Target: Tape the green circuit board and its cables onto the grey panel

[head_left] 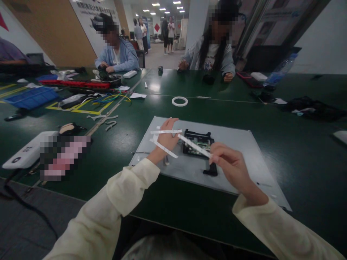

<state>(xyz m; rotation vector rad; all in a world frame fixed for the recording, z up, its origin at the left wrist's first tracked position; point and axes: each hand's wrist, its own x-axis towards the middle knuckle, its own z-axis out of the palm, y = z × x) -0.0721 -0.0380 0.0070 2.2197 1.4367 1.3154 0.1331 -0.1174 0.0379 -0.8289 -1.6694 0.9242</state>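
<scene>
My right hand (230, 162) pinches one end of a white tape strip (194, 145) between thumb and fingers. The strip slants up to the left, its far end at my left hand (168, 139). That hand is held over a pale flat panel (235, 135), fingers stretched out. More white strips lie across its back and wrist, apparently stuck there: an upper strip (155, 131) and a lower strip (169, 151). Beneath and between my hands, a black frame (213, 169) with a green circuit board (202, 144) rests on the panel, partly hidden by the strip and my right fingers.
A white tape roll (179, 101) lies beyond the panel. Grey bent pieces (104, 118), a computer mouse (71, 129) and a white box (29, 150) are left. A blue tray (31, 96) and cables sit farther off. Two people sit across the green table (130, 124).
</scene>
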